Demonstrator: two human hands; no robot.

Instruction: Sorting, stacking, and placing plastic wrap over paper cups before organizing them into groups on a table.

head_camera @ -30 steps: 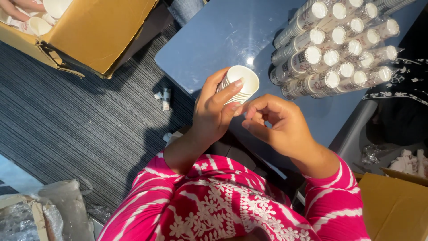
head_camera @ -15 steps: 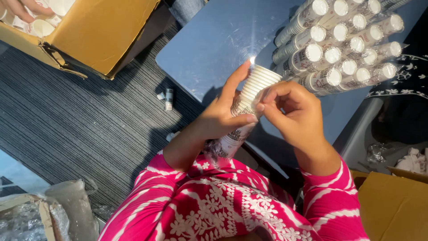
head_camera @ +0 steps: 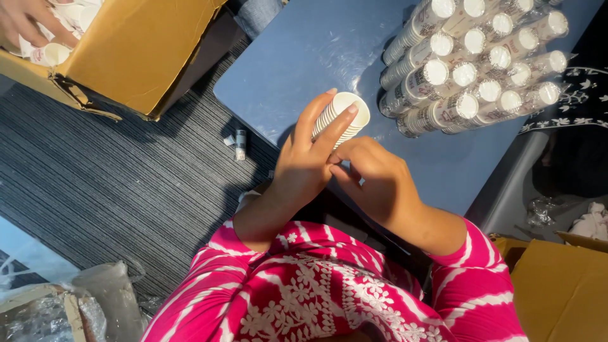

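My left hand (head_camera: 304, 166) grips a tall stack of white paper cups (head_camera: 342, 116), fingers stretched up its side to the open rim. My right hand (head_camera: 373, 180) curls around the lower part of the same stack, just below and to the right. Both hands are above the near edge of a blue table (head_camera: 304, 57). Pink and white striped sleeves cover both my arms.
Several wrapped sleeves of paper cups (head_camera: 472, 66) lie in a pile on the table's far right. An open cardboard box (head_camera: 126, 57) stands at top left, with another person's hand (head_camera: 25, 22) reaching into it. A second cardboard box (head_camera: 557, 285) is at bottom right, plastic bags (head_camera: 95, 297) at bottom left.
The cup stack has tilted back upright so its open rim faces up again. My right hand has slid down from the rim to the lower part of the stack.
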